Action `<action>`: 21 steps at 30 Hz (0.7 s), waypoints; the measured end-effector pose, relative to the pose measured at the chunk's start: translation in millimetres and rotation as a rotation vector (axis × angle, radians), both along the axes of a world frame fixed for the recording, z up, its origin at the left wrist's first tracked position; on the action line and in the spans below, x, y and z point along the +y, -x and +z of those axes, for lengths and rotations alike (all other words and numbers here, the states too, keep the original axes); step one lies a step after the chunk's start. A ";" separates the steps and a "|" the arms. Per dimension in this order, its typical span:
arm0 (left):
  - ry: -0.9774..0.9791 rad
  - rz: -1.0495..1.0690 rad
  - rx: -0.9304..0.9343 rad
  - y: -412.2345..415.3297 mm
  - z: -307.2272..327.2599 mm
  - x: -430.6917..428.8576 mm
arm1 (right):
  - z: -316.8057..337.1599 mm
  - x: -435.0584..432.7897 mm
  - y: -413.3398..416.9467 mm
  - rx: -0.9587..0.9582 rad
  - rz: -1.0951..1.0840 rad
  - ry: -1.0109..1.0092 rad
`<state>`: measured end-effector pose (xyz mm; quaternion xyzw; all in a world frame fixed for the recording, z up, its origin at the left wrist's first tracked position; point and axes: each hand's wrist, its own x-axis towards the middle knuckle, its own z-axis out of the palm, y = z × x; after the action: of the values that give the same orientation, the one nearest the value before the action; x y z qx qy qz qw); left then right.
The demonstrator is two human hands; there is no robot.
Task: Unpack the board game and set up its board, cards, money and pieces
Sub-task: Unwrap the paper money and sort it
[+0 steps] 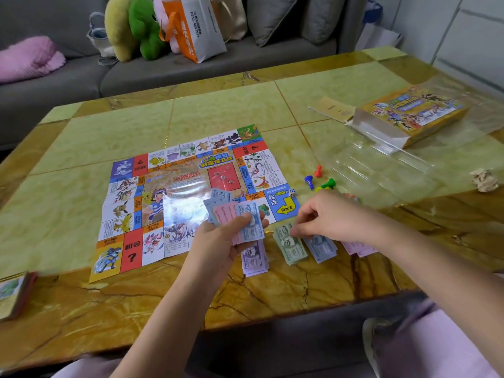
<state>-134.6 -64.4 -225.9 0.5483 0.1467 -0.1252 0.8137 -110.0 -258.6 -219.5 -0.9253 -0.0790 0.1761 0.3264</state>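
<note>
**Money sorted into piles at the near right of the board**

The left grip (231, 230) is closed round a fan of notes (236, 217), blue and pink ones, thumb on top. It holds them over the near right corner of the board (174, 197), which lies unfolded flat on the surface (81, 309).

Just right of it, the right grip (327, 216) has its fingers curled down and pinches the far edge of the green pile (290, 244). The blue pile (321, 248) lies touching it on the right, partly under this grip, and the pink pile (357, 248) shows beyond the wrist. The purple pile (255, 260) lies nearer, below the left grip.

Farther off, beside the board's right edge, are the die (292, 192) and the blue pawn (309, 181), red pawn (318, 171) and green pawn (328, 183). The box (409, 115) sits far right; the card deck (13, 293) lies at the near left edge.
</note>
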 end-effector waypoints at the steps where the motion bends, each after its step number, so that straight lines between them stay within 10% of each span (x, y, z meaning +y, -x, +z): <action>1: -0.001 -0.007 0.003 0.0 -0.3 -0.5 | -2.1 0.5 -0.1 -0.032 -0.011 0.024; 7: -0.044 -0.048 0.004 3.3 -0.3 -4.8 | -8.8 1.4 2.0 -0.181 0.001 0.156; 13: -0.079 -0.128 -0.009 11.5 -2.6 -10.0 | 3.0 10.4 14.7 -0.010 -0.113 -0.552; 21: 0.080 -0.160 0.069 16.2 2.9 -16.4 | 4.6 -0.6 14.7 -0.045 -0.096 -0.546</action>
<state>-150.8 -80.8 -223.0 0.5206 0.1253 -0.2145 0.8169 -124.7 -259.2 -215.0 -0.8096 -0.0868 0.1119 0.5696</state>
